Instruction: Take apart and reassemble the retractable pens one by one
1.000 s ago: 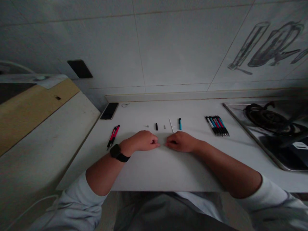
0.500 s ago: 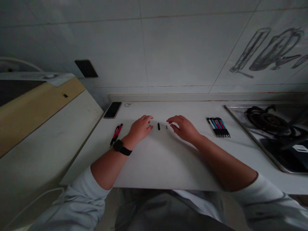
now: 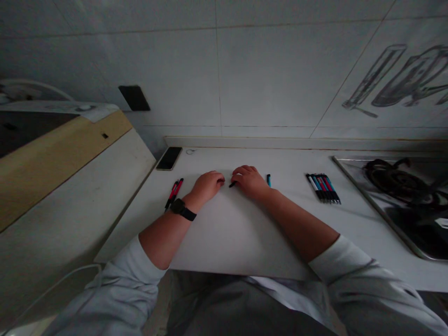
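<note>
My right hand [image 3: 249,181] is closed in a pinch on a short black pen part [image 3: 232,185], whose tilted end shows below the fingertips, close to the countertop. Across a small gap, my left hand [image 3: 207,185] has its thumb and fingers pressed together; what they hold, if anything, is too small to make out. Behind my right wrist lies a blue and black pen piece [image 3: 269,180], partly covered by the hand.
Several pens [image 3: 322,188] lie side by side at the right, near a gas stove [image 3: 395,205]. Red and black pens [image 3: 175,191] lie beside my left wrist. A phone [image 3: 169,158] and a small ring [image 3: 190,151] are at the back left, by a white cabinet panel [image 3: 87,196].
My right hand has closed on the black pen part and tilted it. My left fingers have drawn together. The blue pen piece has come into sight. The view has shifted slightly.
</note>
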The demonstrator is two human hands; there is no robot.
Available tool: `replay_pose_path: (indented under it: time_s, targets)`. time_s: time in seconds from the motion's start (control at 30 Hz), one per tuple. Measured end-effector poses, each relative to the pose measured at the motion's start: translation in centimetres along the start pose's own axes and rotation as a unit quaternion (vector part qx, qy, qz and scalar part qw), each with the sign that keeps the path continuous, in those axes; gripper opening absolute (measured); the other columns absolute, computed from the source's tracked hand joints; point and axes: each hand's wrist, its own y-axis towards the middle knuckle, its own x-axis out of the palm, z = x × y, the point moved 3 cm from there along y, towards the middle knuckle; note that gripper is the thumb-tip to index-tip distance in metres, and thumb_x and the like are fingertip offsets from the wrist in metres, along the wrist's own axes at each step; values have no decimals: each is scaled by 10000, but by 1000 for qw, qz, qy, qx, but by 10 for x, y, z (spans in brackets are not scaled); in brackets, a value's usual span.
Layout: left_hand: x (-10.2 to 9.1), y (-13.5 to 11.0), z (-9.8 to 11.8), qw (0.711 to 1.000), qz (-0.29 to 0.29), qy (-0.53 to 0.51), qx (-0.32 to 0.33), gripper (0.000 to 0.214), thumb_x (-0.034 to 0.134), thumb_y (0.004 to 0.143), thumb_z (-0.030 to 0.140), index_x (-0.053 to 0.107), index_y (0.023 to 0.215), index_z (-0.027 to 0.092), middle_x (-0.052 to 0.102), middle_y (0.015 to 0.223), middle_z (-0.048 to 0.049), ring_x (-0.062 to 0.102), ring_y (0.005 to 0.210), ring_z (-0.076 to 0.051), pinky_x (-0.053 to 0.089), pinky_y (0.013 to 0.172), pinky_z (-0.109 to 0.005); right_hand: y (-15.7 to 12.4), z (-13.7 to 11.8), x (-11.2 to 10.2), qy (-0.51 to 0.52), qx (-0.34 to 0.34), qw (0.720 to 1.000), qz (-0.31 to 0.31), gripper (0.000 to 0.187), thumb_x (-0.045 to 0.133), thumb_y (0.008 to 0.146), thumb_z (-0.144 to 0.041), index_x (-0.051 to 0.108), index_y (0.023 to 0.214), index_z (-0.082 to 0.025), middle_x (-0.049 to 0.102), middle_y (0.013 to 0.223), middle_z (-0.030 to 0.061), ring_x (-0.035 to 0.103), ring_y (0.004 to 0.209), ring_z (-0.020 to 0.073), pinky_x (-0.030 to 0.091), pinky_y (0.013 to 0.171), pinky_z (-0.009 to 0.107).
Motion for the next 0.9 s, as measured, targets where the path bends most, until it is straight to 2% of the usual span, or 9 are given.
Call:
replay_pose_path:
  time_s: [0.13, 0.27, 0.37, 0.47, 0.67, 0.77, 0.9]
  targets:
    - [-2, 0, 1, 992, 50, -111, -38, 123, 644, 929, 207, 750, 991, 201, 772, 947, -61, 699, 848, -191, 537, 820, -322, -12, 0, -19, 28, 38, 998, 30, 236, 561, 975, -143, 723, 1136, -201, 735, 1148, 116, 636, 1079, 262, 428, 974, 399]
    - [0, -3, 13, 953, 69, -291, -48, 152, 685, 910, 295, 737, 1008, 191, 774, 945, -53, 710, 846, -169, 560, 805, -297, -42, 4, -42, 90, 47, 991, 92, 226, 530, 1014, -232, 694, 1166, -198, 743, 1081, 107, 655, 994, 239, 473, 914, 347]
    - [1, -5, 29, 926, 67, -370, -30, 180, 704, 896, 321, 728, 1009, 183, 767, 966, -63, 712, 882, -167, 571, 833, -301, -65, 6, -52, 116, 42, 983, 133, 231, 527, 1030, -287, 699, 1164, -211, 751, 1078, 105, 663, 988, 238, 490, 924, 353]
    - [2, -2, 43, 922, 66, -380, -30, 171, 711, 888, 309, 730, 1001, 183, 763, 949, -62, 708, 873, -166, 573, 818, -301, -76, 8, -53, 135, 55, 977, 157, 230, 535, 1031, -301, 711, 1149, -214, 762, 1096, 103, 679, 997, 237, 509, 933, 360]
    - [-7, 10, 61, 933, 81, -349, -45, 145, 719, 880, 289, 741, 987, 194, 763, 918, -53, 706, 848, -171, 566, 789, -298, -74, 15, -41, 151, 99, 967, 182, 233, 549, 1023, -329, 720, 1147, -232, 770, 1097, 93, 693, 1022, 239, 524, 947, 373]
    - [-6, 8, 63, 934, 108, -335, -60, 137, 714, 888, 297, 747, 978, 199, 763, 919, -48, 696, 833, -170, 560, 769, -293, -74, 15, -38, 150, 114, 964, 186, 216, 557, 1016, -302, 716, 1144, -230, 772, 1094, 84, 696, 1017, 234, 522, 938, 362]
    - [7, 1, 56, 931, 120, -339, -56, 135, 711, 902, 304, 754, 992, 214, 763, 921, -32, 688, 825, -159, 547, 755, -282, -74, 14, -33, 139, 111, 966, 187, 213, 559, 1022, -298, 715, 1146, -223, 774, 1072, 82, 701, 994, 227, 523, 921, 351]
